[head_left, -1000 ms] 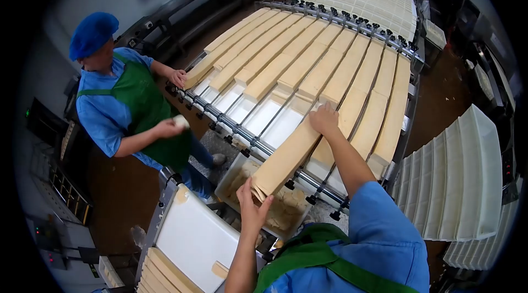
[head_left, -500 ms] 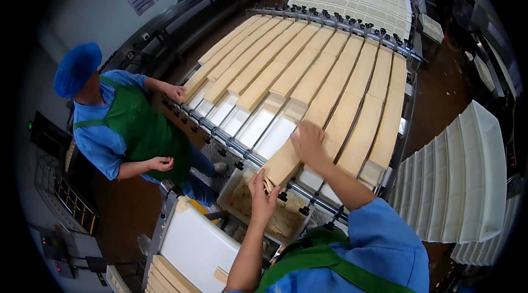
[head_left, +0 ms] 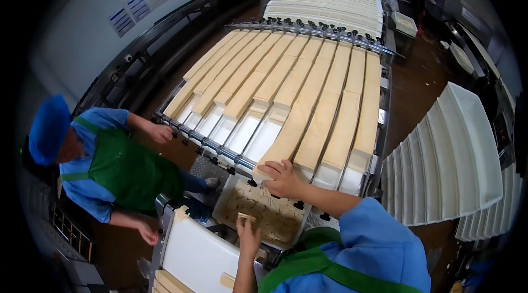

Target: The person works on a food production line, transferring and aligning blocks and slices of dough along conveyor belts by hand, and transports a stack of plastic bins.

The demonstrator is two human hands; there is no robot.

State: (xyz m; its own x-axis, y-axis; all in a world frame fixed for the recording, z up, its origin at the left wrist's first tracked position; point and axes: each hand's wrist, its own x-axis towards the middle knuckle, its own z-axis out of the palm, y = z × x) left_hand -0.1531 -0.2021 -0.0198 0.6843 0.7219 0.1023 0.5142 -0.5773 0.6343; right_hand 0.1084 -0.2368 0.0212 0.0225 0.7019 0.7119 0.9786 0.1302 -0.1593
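My right hand [head_left: 281, 179] is closed over the near end of a long pale stack [head_left: 294, 122], which looks like layered dough sheets. That end reaches the front rail of the slatted table. Below it, my left hand [head_left: 248, 238] is over a white bin [head_left: 223, 205] and has a small pale dough scrap [head_left: 246, 217] at its fingertips. Flat pale scraps [head_left: 269, 210] cover much of the bin's bottom. Several similar stacks [head_left: 316, 130] lie side by side in lanes on the table, their near ends uneven.
At the left stands a co-worker [head_left: 126, 166] in a green apron, one hand near the rail [head_left: 220, 150]. A white-topped surface [head_left: 192, 249] holding more strips is at lower left. Nested white trays [head_left: 440, 166] stand at right. Black knobs [head_left: 308, 26] line the far rail.
My left hand has moved down from the stack's end to the bin, carrying a scrap. My right hand has slid to that end. The co-worker's near-rail hand has come off the stacks.
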